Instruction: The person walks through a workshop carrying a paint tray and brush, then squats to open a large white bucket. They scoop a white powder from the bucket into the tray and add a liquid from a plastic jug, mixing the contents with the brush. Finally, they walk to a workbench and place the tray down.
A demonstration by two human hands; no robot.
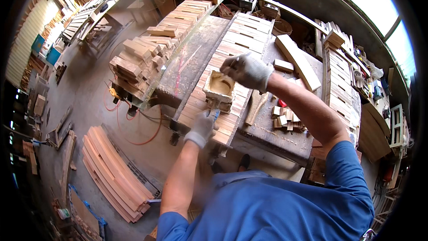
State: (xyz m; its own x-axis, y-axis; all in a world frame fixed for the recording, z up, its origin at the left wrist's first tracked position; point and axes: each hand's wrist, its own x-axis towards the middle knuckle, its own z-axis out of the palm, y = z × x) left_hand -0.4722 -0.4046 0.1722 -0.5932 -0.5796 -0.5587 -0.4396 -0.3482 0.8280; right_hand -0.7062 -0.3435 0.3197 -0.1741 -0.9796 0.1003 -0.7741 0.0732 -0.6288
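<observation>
My left hand (203, 128), in a grey work glove, is closed on the near side of a square, crusted cream pot (219, 93) with a tan, glue-like substance inside. That pot is held over a row of wooden slats (203, 100) laid side by side on a long rail. Just beyond its right rim, my right hand (248, 70), gloved too, hovers with curled fingers. Whatever those fingers hold is hidden. To the right of the pot, a pale wooden piece (256, 107) lies on the bench.
Stacked wood blocks (140, 56) top another slat row on the left. Small offcuts (287, 118) and a curved beam (298, 61) lie on the right bench (285, 142). Curved boards (116, 174) rest on the floor at lower left, near an orange hose (147, 143).
</observation>
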